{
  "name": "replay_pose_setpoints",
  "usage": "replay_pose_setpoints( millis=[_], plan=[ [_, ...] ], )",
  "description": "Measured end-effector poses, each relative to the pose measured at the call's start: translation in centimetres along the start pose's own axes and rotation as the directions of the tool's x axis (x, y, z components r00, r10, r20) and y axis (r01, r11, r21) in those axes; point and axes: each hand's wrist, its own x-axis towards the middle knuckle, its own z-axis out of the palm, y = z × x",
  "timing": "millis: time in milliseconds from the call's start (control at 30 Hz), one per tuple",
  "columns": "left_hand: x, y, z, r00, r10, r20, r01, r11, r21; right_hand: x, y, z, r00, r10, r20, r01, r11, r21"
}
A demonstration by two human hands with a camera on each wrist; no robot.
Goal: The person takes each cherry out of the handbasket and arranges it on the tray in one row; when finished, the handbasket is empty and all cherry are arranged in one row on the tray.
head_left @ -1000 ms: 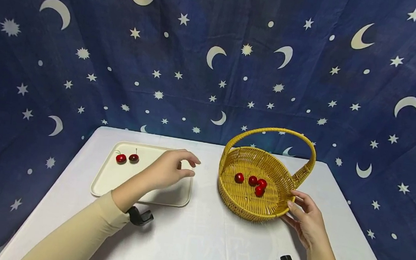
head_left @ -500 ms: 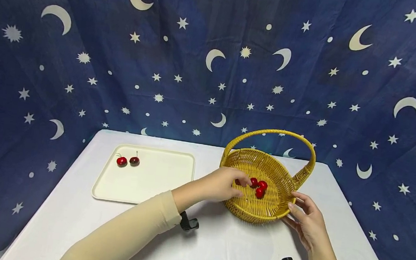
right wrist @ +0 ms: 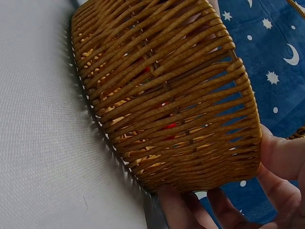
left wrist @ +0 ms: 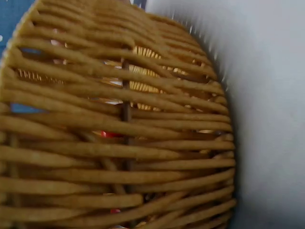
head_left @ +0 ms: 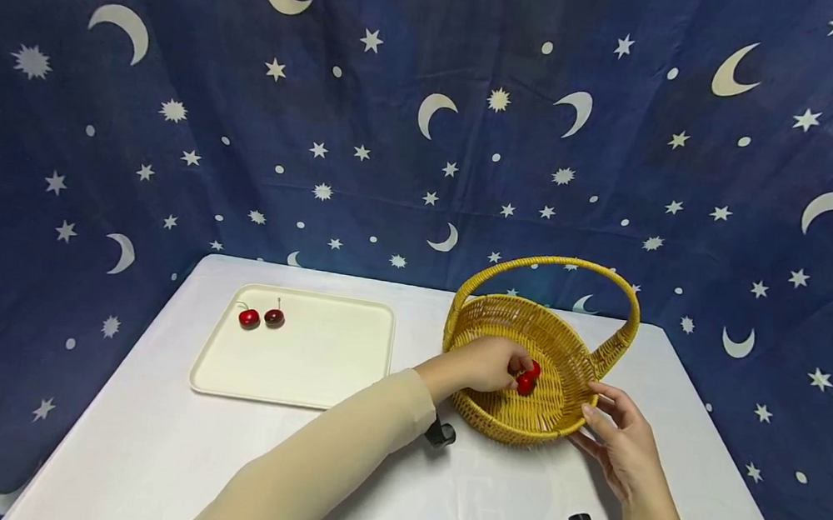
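Currently the left hand (head_left: 487, 365) reaches over the near left rim of the basket (head_left: 520, 435), its fingers bent at the red cherries (head_left: 526, 384) on the woven floor; whether they pinch one cannot be told. The right hand (head_left: 627, 452) grips the basket's right edge, thumb at the rim and fingers against the outer wall. The basket sits toward the far right corner of the table (head_left: 513, 512), its handle (head_left: 552, 260) upright. Near the far left corner lies the tray (head_left: 316, 359), with two stemmed cherries (head_left: 248, 318) just beside each other at its own far left corner.
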Motion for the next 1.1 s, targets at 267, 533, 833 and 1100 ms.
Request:
replay_pose_setpoints(
  millis=[267, 533, 833, 1100],
  plan=[
    [1.1, -0.6, 0.6, 0.997, -0.002, 0.074, 0.004, 1.000, -0.024, 0.0, 0.1, 0.0, 1.000, -0.014, 0.016, 0.013, 0.999, 0.029],
    [2.0, -0.4, 1.7, 0.995, 0.024, 0.101, -0.032, 0.996, 0.082, -0.1, 0.0, 0.0, 1.000, -0.007, 0.006, 0.007, 1.000, 0.015],
    [2.1, -0.1, 1.7, 0.981, 0.078, 0.177, -0.087, 0.995, 0.042, 0.0, 0.0, 0.0, 1.000, -0.017, 0.011, 0.017, 0.999, 0.035],
    [1.5, 0.4, 2.0, 0.975, 0.082, 0.205, -0.094, 0.994, 0.052, -0.1, -0.1, 0.1, 1.000, -0.019, 0.004, 0.019, 1.000, 0.021]
  ],
)
